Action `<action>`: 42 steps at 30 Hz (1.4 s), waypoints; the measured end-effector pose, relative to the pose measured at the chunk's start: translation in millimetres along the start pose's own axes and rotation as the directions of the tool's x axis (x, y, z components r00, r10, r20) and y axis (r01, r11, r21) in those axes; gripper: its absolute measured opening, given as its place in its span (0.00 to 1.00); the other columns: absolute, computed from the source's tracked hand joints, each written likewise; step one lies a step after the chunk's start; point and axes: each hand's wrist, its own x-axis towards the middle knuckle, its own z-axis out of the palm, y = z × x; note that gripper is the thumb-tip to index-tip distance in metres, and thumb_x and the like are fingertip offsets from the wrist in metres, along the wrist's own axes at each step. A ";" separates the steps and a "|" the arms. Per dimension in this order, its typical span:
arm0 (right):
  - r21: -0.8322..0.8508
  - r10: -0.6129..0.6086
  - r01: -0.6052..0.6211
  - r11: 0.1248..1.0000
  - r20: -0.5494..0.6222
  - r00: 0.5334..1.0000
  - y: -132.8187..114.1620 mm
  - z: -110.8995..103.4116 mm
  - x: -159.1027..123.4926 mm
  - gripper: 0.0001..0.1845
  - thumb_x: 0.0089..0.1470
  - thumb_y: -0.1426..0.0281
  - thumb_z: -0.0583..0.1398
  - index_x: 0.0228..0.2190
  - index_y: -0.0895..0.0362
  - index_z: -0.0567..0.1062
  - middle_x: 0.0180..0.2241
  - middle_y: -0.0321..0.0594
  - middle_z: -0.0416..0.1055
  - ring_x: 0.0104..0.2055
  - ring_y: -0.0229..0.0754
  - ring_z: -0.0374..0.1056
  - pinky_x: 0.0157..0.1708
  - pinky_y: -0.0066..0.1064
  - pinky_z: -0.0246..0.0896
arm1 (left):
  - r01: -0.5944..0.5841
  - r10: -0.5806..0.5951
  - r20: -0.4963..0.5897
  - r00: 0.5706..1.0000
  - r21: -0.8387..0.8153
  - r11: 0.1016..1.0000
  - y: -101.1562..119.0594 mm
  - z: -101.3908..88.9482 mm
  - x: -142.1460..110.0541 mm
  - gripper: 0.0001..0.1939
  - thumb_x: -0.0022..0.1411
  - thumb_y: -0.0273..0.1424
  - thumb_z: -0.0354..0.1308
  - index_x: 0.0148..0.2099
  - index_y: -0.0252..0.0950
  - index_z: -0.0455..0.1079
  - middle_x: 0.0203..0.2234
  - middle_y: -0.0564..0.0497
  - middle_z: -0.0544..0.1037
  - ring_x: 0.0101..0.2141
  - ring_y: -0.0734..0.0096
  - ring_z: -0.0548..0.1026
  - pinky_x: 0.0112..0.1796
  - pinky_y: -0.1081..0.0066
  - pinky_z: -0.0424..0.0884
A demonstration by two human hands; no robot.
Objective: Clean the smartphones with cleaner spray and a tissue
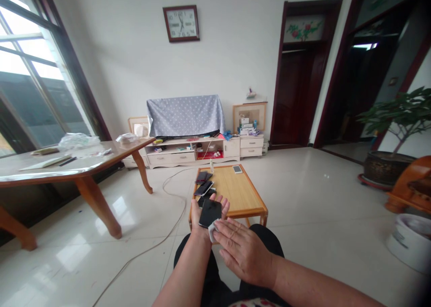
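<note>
While the left hand (201, 226) lies palm up with a black phone (210, 213) on it, the right hand (247, 253) pinches a white cloth (213, 230) at the phone's near edge. Past them, more phones (204, 188) sit along the left side of the low bench (235, 190).

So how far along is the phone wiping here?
Possibly done: the white phone, lying apart. In hand: left hand holds a dark phone, right hand a white cloth against it. Possibly left: the phones grouped at the low table's left side. Nothing visible confirms either.
</note>
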 end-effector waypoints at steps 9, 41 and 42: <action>0.055 0.070 -0.069 0.996 -0.016 0.997 -1.2 10.2 7.7 0.23 0.65 0.67 0.55 0.59 0.62 0.70 0.60 0.53 0.69 0.64 0.51 0.63 0.65 0.50 0.57 | 0.102 -0.128 0.333 0.934 0.094 0.990 -2.6 1.7 -5.0 0.42 0.63 0.61 0.47 0.67 0.35 0.61 0.66 0.36 0.63 0.67 0.41 0.57 0.64 0.43 0.53; 0.082 0.372 -0.365 0.927 -0.108 0.922 -7.2 17.1 44.2 0.18 0.59 0.78 0.53 0.46 0.56 0.77 0.40 0.46 0.74 0.43 0.47 0.70 0.49 0.41 0.68 | 0.062 -0.152 0.525 0.838 0.185 0.981 3.8 2.1 -17.5 0.48 0.63 0.64 0.38 0.69 0.33 0.58 0.69 0.35 0.57 0.70 0.44 0.49 0.67 0.45 0.39; 0.055 0.327 -0.323 0.945 -0.105 0.939 -15.9 16.1 43.0 0.19 0.60 0.77 0.53 0.50 0.58 0.75 0.44 0.49 0.75 0.46 0.49 0.70 0.52 0.43 0.67 | 0.065 -0.148 0.515 0.844 0.175 0.982 5.4 2.1 -18.2 0.48 0.62 0.64 0.39 0.70 0.34 0.58 0.69 0.36 0.57 0.70 0.44 0.49 0.67 0.44 0.40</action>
